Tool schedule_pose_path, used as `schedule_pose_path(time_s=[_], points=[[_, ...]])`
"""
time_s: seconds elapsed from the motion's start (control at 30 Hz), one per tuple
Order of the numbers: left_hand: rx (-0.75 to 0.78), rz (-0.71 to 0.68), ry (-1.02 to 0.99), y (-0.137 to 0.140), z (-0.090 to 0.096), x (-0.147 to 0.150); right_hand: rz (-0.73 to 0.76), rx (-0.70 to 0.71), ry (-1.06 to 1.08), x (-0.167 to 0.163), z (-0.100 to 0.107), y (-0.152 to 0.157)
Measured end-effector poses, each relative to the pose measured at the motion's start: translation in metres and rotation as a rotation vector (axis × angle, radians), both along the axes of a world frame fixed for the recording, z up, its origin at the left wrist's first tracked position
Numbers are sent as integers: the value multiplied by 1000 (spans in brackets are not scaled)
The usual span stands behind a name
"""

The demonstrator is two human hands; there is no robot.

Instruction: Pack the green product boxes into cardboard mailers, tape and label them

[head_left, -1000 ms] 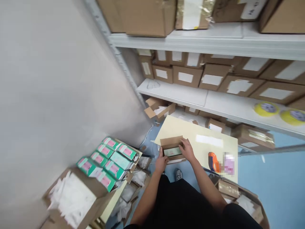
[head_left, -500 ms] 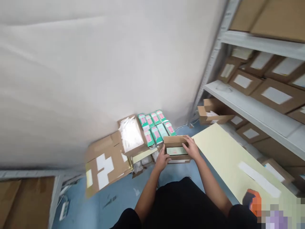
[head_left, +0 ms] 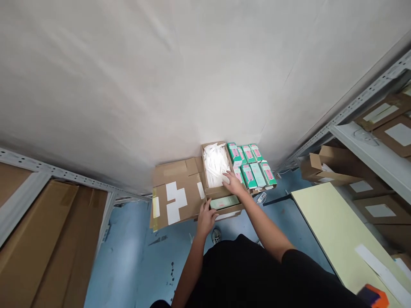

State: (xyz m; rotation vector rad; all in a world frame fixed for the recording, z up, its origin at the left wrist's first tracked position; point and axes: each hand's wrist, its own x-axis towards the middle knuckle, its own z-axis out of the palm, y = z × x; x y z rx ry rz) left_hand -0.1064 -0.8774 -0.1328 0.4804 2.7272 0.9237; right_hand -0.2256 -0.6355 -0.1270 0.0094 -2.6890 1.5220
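My left hand [head_left: 206, 218] grips the left end of a small open cardboard box [head_left: 228, 210]. Inside that box lies a pale green carton [head_left: 224, 202], its top face showing. My right hand [head_left: 233, 184] is over the near right corner of a larger cardboard box full of white paper strips [head_left: 215, 164]. Its fingers are apart and at the strips; whether they touch one I cannot tell. Right of the strips stand several green-and-pink cartons [head_left: 248, 174] in two rows, one of them showing a plain pale green face.
Flattened cardboard [head_left: 186, 169] with white labels lies to the left. A pale yellow tabletop [head_left: 324, 214] on the right bears a white strip and an orange-and-dark tape dispenser [head_left: 374, 296]. Shelving with boxes [head_left: 382, 211] lines the right; more cardboard [head_left: 48, 239] stands left.
My view has turned to the right and down. The small box has moved left, in front of the strip box. My right hand has left it and reached to the white strips.
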Motion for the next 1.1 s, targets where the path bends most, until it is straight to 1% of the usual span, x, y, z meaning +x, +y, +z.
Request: schedule_pose_path(time_s=[0.1, 0.13, 0.17, 0.23, 0.3, 0.33, 0.43, 0.53, 0.6, 0.67, 0.73, 0.77, 0.83, 0.97, 1.03, 1.1], points=[[9, 22, 3, -20, -1, -12, -8, 24, -122, -48, -11, -30], [18, 16, 1, -23, -2, -15, -15, 69, -168, -62, -13, -38], [30, 9, -3, -25, -3, -16, -11, 156, -224, -74, -14, -45], [53, 4, -9, -25, -5, -16, 21, 391, -348, -91, -14, -57], [68, 11, -15, -24, -7, -13, 59, 579, -446, -99, -12, -66], [72, 15, -17, -24, -8, -10, 68, 627, -471, -99, -11, -70], [75, 16, -20, -25, -11, -5, 57, 657, -464, -96, -4, -75], [75, -12, -10, -29, -12, -4, 30, 653, -400, -85, 10, -70], [77, -43, 7, -30, -10, -6, -1, 583, -269, -72, 22, -58], [86, -77, 29, -27, -7, -9, -32, 444, -76, -49, 32, -39], [96, -117, 45, -20, -2, -12, -72, 299, 58, -17, 39, -15], [101, -139, 51, -14, 0, -13, -92, 253, 66, 2, 41, -2], [108, -182, 65, 0, 5, -15, -92, 216, 15, 43, 41, 22], [114, -265, 89, 39, 10, -20, 21, 189, -106, 116, 35, 63], [122, -319, 103, 62, 11, -23, -27, 175, -99, 142, 36, 83], [136, -377, 120, 88, 11, -25, -133, 183, -51, 165, 42, 106]])
